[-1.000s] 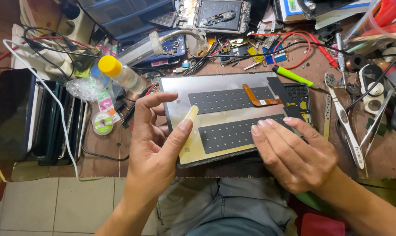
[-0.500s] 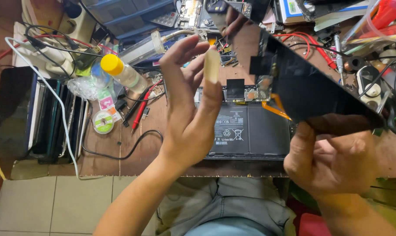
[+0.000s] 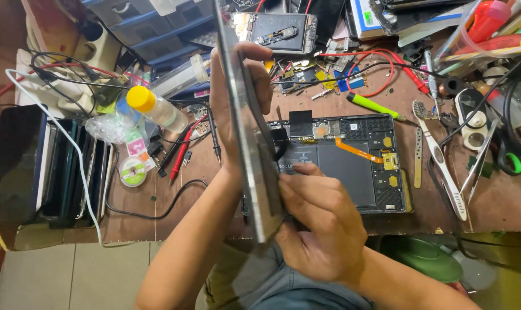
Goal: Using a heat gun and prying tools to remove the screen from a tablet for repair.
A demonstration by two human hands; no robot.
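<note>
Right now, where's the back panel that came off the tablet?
In the head view the back panel stands on edge left of centre, gripped by the left hand up top and the right hand below, beside the opened tablet.

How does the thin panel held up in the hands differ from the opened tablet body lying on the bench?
The panel stands on edge, gripped by the left hand and right hand; the tablet body lies flat on the bench. The panel shows only a thin grey edge; the tablet body shows its dark battery, boards and an orange ribbon cable. Both are long and flat.
</note>
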